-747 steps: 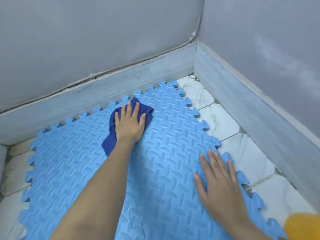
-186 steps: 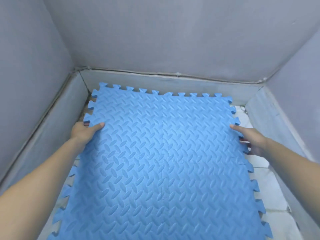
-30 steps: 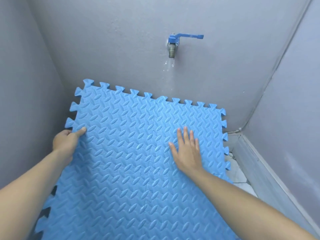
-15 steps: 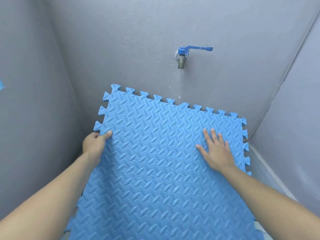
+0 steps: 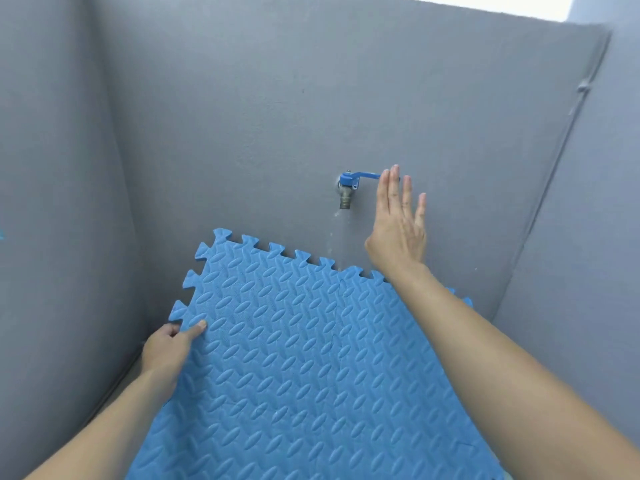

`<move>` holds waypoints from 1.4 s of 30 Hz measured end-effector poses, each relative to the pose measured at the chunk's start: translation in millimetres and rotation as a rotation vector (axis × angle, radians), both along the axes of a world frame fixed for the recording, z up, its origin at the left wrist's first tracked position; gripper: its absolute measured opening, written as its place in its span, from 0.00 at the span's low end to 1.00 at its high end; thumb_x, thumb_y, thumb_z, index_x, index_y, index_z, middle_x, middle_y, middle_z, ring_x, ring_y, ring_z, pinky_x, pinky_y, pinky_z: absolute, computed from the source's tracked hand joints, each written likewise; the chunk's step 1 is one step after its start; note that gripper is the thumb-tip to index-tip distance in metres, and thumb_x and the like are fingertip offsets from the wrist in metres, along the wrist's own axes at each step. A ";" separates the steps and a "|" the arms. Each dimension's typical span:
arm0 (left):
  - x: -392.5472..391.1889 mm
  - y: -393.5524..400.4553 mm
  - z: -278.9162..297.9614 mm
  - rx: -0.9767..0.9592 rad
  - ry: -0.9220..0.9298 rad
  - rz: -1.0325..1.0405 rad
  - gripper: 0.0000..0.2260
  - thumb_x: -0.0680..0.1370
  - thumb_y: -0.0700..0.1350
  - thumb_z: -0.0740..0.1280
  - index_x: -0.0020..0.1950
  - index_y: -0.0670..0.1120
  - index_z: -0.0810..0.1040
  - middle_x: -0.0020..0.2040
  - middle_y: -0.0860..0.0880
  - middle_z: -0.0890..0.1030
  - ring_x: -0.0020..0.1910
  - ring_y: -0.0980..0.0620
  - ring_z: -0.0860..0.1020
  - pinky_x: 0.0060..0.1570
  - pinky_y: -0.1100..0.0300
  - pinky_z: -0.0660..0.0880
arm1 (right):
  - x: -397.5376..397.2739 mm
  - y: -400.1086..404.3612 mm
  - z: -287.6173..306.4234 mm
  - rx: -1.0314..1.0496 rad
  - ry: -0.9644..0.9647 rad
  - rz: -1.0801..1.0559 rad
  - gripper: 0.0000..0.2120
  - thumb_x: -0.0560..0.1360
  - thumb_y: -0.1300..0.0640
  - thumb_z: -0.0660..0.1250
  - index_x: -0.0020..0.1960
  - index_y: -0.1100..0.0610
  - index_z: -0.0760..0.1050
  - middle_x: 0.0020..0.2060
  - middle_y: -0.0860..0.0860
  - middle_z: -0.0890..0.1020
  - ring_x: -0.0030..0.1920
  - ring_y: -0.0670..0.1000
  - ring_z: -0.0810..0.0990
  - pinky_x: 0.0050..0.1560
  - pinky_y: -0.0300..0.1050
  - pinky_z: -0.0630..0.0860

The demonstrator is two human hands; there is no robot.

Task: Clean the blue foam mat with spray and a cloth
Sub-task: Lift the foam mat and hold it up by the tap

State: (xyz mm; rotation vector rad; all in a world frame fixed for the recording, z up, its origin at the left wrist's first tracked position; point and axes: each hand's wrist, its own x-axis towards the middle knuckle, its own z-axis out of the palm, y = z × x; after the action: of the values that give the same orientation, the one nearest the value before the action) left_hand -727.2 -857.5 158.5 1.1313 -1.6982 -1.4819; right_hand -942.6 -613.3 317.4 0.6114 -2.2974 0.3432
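Observation:
The blue foam mat [image 5: 304, 368] with its jigsaw edge is tilted up, its top edge leaning on the grey back wall below a tap. My left hand [image 5: 169, 348] grips the mat's left edge, thumb on the front face. My right hand [image 5: 398, 223] is raised off the mat, fingers spread and empty, its fingertips at the blue lever of the tap [image 5: 349, 188]. A thin stream of water falls from the spout to the mat's top edge. No cloth or spray bottle is in view.
Grey walls [image 5: 242, 98] close the space on the left, back and right. A thin pipe or cable [image 5: 568, 133] runs down the right corner. The floor is hidden by the mat.
My right hand has left the mat's face and risen to the tap lever. The view has tipped upward, so the tap sits lower in the frame. My left hand keeps its grip.

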 end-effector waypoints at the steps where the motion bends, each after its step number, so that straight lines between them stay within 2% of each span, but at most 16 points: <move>1: 0.1 0.2 0.2 -0.004 -0.001 0.000 0.14 0.72 0.51 0.74 0.47 0.41 0.79 0.50 0.43 0.82 0.48 0.45 0.77 0.50 0.50 0.72 | -1.6 0.5 -0.9 0.018 0.002 -0.008 0.44 0.72 0.68 0.58 0.79 0.57 0.35 0.79 0.51 0.38 0.79 0.54 0.40 0.77 0.56 0.39; 7: -0.7 2.0 0.3 0.010 0.012 -0.002 0.18 0.73 0.51 0.73 0.51 0.36 0.78 0.45 0.46 0.77 0.42 0.48 0.72 0.40 0.55 0.68 | -8.9 4.4 0.6 0.088 -0.003 -0.031 0.44 0.72 0.67 0.57 0.79 0.57 0.34 0.79 0.50 0.37 0.79 0.54 0.40 0.77 0.57 0.41; 14: -0.9 -1.2 -2.2 -0.007 -0.009 -0.010 0.16 0.73 0.51 0.73 0.52 0.40 0.78 0.52 0.48 0.79 0.50 0.47 0.75 0.51 0.52 0.70 | -15.2 5.4 11.3 0.131 -0.111 0.018 0.46 0.72 0.65 0.60 0.79 0.56 0.32 0.79 0.49 0.35 0.79 0.56 0.38 0.77 0.57 0.41; 17: 1.3 -0.7 -0.9 -0.011 -0.017 -0.006 0.20 0.73 0.52 0.73 0.58 0.40 0.77 0.55 0.48 0.78 0.52 0.47 0.74 0.51 0.52 0.69 | -9.7 20.3 1.6 -0.010 -0.188 0.149 0.45 0.71 0.66 0.58 0.79 0.52 0.34 0.79 0.47 0.37 0.79 0.55 0.37 0.76 0.60 0.39; 20: 4.6 5.2 4.1 0.013 -0.003 -0.021 0.18 0.74 0.51 0.72 0.55 0.39 0.77 0.55 0.47 0.79 0.50 0.48 0.74 0.50 0.52 0.69 | 2.5 68.2 -74.0 -0.336 -0.272 0.122 0.40 0.76 0.57 0.61 0.80 0.49 0.41 0.80 0.49 0.43 0.80 0.54 0.42 0.76 0.59 0.41; 22: 6.7 10.0 8.7 0.020 0.020 -0.022 0.16 0.75 0.49 0.71 0.57 0.40 0.76 0.54 0.49 0.76 0.51 0.48 0.73 0.51 0.54 0.67 | 15.1 112.0 -140.9 -0.461 -0.486 -0.089 0.41 0.76 0.47 0.65 0.80 0.50 0.44 0.80 0.55 0.45 0.79 0.59 0.45 0.75 0.65 0.46; 24: 6.5 12.3 12.4 0.024 0.019 -0.009 0.18 0.75 0.49 0.71 0.60 0.41 0.75 0.55 0.49 0.74 0.55 0.47 0.73 0.52 0.55 0.67 | 14.0 159.2 -202.0 -0.514 -0.838 -0.339 0.50 0.72 0.35 0.68 0.80 0.52 0.42 0.79 0.59 0.46 0.78 0.63 0.47 0.73 0.68 0.50; 26: 5.5 11.5 11.4 0.038 0.000 -0.013 0.19 0.75 0.51 0.71 0.59 0.41 0.76 0.56 0.50 0.76 0.54 0.47 0.74 0.53 0.54 0.69 | 10.9 188.8 -232.4 -0.620 -1.154 -0.344 0.57 0.62 0.27 0.71 0.79 0.53 0.51 0.77 0.58 0.61 0.75 0.61 0.63 0.72 0.63 0.62; 27: 5.2 9.7 9.7 0.045 -0.009 -0.021 0.18 0.74 0.52 0.72 0.58 0.42 0.77 0.56 0.50 0.77 0.53 0.48 0.75 0.53 0.54 0.71 | 9.5 198.0 -238.5 -0.705 -1.241 -0.260 0.54 0.59 0.26 0.73 0.75 0.53 0.62 0.71 0.55 0.72 0.68 0.58 0.74 0.67 0.60 0.71; 29: 5.9 7.3 5.7 0.053 -0.018 -0.035 0.16 0.74 0.53 0.72 0.55 0.44 0.77 0.56 0.49 0.79 0.53 0.47 0.77 0.54 0.52 0.74 | 11.5 204.0 -229.8 -0.827 -1.347 -0.117 0.33 0.66 0.34 0.74 0.63 0.53 0.76 0.56 0.52 0.84 0.53 0.54 0.84 0.51 0.53 0.81; 30: 6.3 4.5 2.8 0.043 -0.020 -0.038 0.17 0.73 0.54 0.72 0.54 0.44 0.77 0.56 0.48 0.80 0.53 0.46 0.78 0.55 0.50 0.75 | 9.9 203.8 -224.1 -0.861 -1.344 -0.075 0.26 0.69 0.38 0.73 0.59 0.53 0.79 0.51 0.52 0.85 0.49 0.55 0.85 0.49 0.52 0.81; 31: 7.6 1.9 1.3 0.025 -0.030 -0.055 0.18 0.73 0.55 0.72 0.54 0.44 0.76 0.57 0.48 0.80 0.53 0.46 0.78 0.55 0.50 0.75 | 7.9 202.5 -220.5 -0.888 -1.321 -0.070 0.24 0.69 0.39 0.74 0.57 0.54 0.80 0.50 0.52 0.86 0.48 0.56 0.85 0.50 0.55 0.81; 34: 10.3 -9.2 -5.1 -0.118 -0.138 -0.230 0.31 0.67 0.60 0.76 0.62 0.45 0.74 0.61 0.50 0.78 0.56 0.49 0.78 0.56 0.51 0.75 | -9.4 209.3 -230.4 -0.983 -1.202 -0.092 0.41 0.54 0.29 0.78 0.59 0.52 0.77 0.53 0.51 0.85 0.50 0.55 0.85 0.56 0.58 0.79; 36: 17.6 -16.9 -3.2 -0.307 -0.355 -0.385 0.42 0.58 0.66 0.78 0.64 0.47 0.70 0.62 0.49 0.74 0.60 0.48 0.75 0.60 0.48 0.74 | -9.1 212.8 -235.3 -1.005 -1.133 -0.112 0.47 0.49 0.27 0.77 0.60 0.52 0.73 0.54 0.49 0.83 0.51 0.54 0.83 0.57 0.57 0.79; 39: 35.5 -26.3 -1.9 -0.549 -0.569 -0.526 0.50 0.50 0.72 0.76 0.65 0.50 0.65 0.63 0.47 0.70 0.63 0.48 0.69 0.61 0.45 0.72 | 28.3 209.7 -207.6 -0.961 -1.002 -0.095 0.37 0.59 0.36 0.78 0.59 0.50 0.67 0.54 0.47 0.80 0.53 0.51 0.82 0.58 0.55 0.78; 42: 65.1 -25.7 -2.9 -0.510 -0.384 -0.572 0.45 0.53 0.67 0.79 0.65 0.64 0.63 0.65 0.56 0.72 0.67 0.51 0.70 0.64 0.44 0.71 | 56.4 222.6 -200.3 -0.896 -0.869 -0.057 0.34 0.65 0.41 0.77 0.61 0.48 0.62 0.55 0.44 0.77 0.56 0.49 0.79 0.59 0.52 0.75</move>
State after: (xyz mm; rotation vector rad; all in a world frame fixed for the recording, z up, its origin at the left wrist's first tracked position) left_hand -662.1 -883.2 155.7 0.7041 -2.6385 -1.0459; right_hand -886.2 -390.7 117.1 -0.1145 -2.5246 1.7506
